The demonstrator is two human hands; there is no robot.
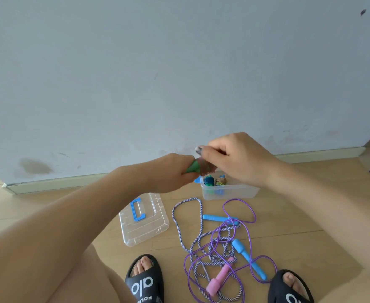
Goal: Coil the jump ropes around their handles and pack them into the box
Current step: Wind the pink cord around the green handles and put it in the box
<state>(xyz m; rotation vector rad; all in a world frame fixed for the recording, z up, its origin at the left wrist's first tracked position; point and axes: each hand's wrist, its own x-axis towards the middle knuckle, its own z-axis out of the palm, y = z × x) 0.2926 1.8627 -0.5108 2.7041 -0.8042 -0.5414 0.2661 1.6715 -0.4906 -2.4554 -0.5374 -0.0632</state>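
Green plastic handle point(191, 166) clamped in the left hand point(171, 171), fingers curled round it, coils of dark mottled rope point(205, 167) bunched at its far end. Right hand point(234, 156) meeting it from the other side, fingertips pinching the coiled rope just beside the left grip; both held up in the air, off the floor.

Directly under and just beyond the grip, a clear plastic box point(230, 191) on the floor, holding two wound bundles: a blue-green one point(208, 181) and a tan striped one point(220, 181), side by side at its left end. Below and left of the grip, the clear lid point(143, 219) lying flat apart from the box, blue carry handle point(137, 209) on top.

Nearer the body than the grip, a loose tangle on the floor: a purple cord point(238, 206) and a white-and-purple braided rope point(187, 206) looped through each other. Slim blue handle point(220, 219) near the box side of the tangle, a thicker blue handle point(248, 260) to its right, a pink handle point(220, 277) closest to the feet.

Black slides on both feet, left point(144, 281) and right point(291, 289), flanking the tangle's near end.

Pale wood-look floor point(311, 193) in wide planks. Behind everything, a grey-blue wall point(179, 62), scuffed and stained low down, with a light skirting board point(70, 182) along its foot.
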